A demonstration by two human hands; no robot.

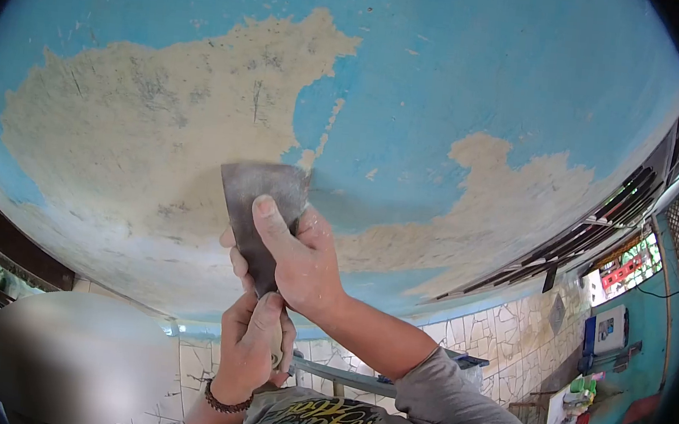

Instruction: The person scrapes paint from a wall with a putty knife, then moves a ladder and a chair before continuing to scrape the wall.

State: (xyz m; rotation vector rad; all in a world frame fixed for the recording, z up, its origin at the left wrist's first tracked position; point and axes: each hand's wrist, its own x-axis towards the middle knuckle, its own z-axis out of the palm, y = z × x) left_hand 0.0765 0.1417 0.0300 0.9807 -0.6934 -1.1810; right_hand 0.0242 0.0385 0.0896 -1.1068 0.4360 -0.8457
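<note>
From the head camera, looking up: a broad metal scraper (262, 205) is pressed flat against a blue-painted ceiling (467, 77), its blade edge at the border of a large bare patch (150, 137) where the paint is gone and tan plaster shows; a second bare patch (504, 195) lies off to the right. Which hand is which is hard to be sure of at this angle; I take the upper one, on the long grey sleeve (452, 403), as the right hand (298, 261); its fingers are closed over the blade's lower face, thumb laid along the steel. The left hand (253, 343), wearing a beaded bracelet (225, 403), is wrapped shut around the handle just below. The scraper looks light and stiff, its thin blade likely to flex a little under pressure; the handle is the sound place to grip, with a flat push on the blade well back from the sharp edge. Tiled wall (507, 334) and louvred windows (599, 229) sit beyond.
</note>
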